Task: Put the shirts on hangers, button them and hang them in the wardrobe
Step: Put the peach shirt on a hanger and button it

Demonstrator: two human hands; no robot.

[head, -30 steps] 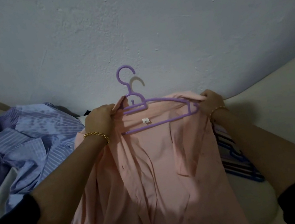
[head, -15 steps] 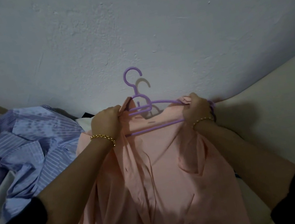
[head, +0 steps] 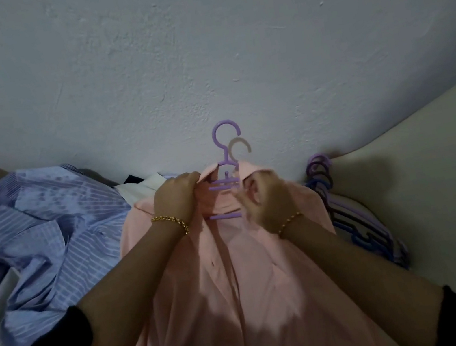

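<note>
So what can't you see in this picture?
Head view only:
purple hanger: its arms, under the pink shirt.
pink shirt's hem: cut off by the bottom edge.
right hand: motion-blurred, so what its fingers hold is unclear.
buttons: too dim and small to tell whether any are fastened.
wardrobe: outside the frame.

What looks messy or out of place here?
Nothing looks damaged. The blue shirts lie crumpled in a heap on the left, and spare hangers lie in a loose tangle on the right. The pink shirt sits on its purple hanger, with the left hand and right hand gripping its collar.
</note>
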